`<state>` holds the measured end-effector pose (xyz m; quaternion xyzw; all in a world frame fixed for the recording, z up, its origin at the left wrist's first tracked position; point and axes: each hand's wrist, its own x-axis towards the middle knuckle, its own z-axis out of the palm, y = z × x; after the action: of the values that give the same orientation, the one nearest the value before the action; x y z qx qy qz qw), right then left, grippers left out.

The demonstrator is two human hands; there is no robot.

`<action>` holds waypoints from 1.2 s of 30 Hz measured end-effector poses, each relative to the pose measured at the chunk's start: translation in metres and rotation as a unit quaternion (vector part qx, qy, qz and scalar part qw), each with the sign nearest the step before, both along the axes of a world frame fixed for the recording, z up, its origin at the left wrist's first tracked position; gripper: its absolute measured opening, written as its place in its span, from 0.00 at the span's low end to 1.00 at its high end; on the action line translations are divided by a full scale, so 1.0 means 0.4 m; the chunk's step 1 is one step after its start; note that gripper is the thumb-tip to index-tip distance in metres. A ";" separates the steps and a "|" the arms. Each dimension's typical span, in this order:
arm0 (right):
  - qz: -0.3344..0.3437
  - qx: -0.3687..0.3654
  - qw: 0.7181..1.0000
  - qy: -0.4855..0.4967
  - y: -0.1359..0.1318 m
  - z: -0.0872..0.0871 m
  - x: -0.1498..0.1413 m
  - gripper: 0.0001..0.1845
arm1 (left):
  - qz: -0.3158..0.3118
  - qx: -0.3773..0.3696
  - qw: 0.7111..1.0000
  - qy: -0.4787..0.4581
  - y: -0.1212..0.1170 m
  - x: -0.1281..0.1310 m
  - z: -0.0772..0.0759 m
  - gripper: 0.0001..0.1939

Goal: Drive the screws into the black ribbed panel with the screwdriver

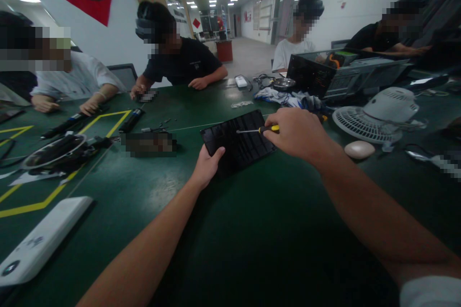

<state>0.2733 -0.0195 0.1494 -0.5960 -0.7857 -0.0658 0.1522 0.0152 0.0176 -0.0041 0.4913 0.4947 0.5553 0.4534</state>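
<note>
A black rectangular plastic panel (245, 146) with ribbed compartments is held tilted above the green table. My left hand (209, 165) grips its lower left edge, thumb on the face and fingers behind it. In my right hand (293, 129) is a screwdriver (268, 129) with a yellow and black handle, its shaft pointing left. The metal tip lies over the middle of the panel; whether it touches a screw there is too small to tell.
On the right stand a white fan head (378, 115), a pale computer mouse (359, 149) and an opened computer case (338, 74). A white oblong device (45, 240) lies at left. Several people sit around the green table (173, 249); a cable bundle (59, 153) is at far left.
</note>
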 end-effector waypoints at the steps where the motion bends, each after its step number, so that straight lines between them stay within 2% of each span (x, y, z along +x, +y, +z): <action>1: 0.006 -0.003 1.000 0.003 0.001 -0.001 0.000 0.16 | 0.000 0.000 1.000 0.000 0.001 0.000 -0.001 0.26; 7: 0.026 -0.028 0.999 0.023 0.006 -0.004 0.002 0.15 | 0.007 0.001 1.000 -0.004 0.003 -0.001 -0.008 0.26; 16: 0.043 -0.010 0.999 0.012 0.014 -0.021 0.002 0.11 | 0.002 0.004 1.000 -0.003 0.002 -0.003 -0.007 0.27; 26: 0.007 0.024 1.000 0.004 -0.006 0.021 0.031 0.13 | -0.004 0.003 1.000 -0.010 0.004 -0.004 -0.010 0.26; 36: 0.023 0.020 0.999 0.012 0.012 -0.007 0.025 0.13 | -0.003 0.010 1.000 -0.001 0.005 -0.002 -0.011 0.28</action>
<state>0.2831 -0.0147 0.1466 -0.5752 -0.7959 -0.0706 0.1752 0.0142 0.0198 -0.0085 0.4969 0.4872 0.5595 0.4502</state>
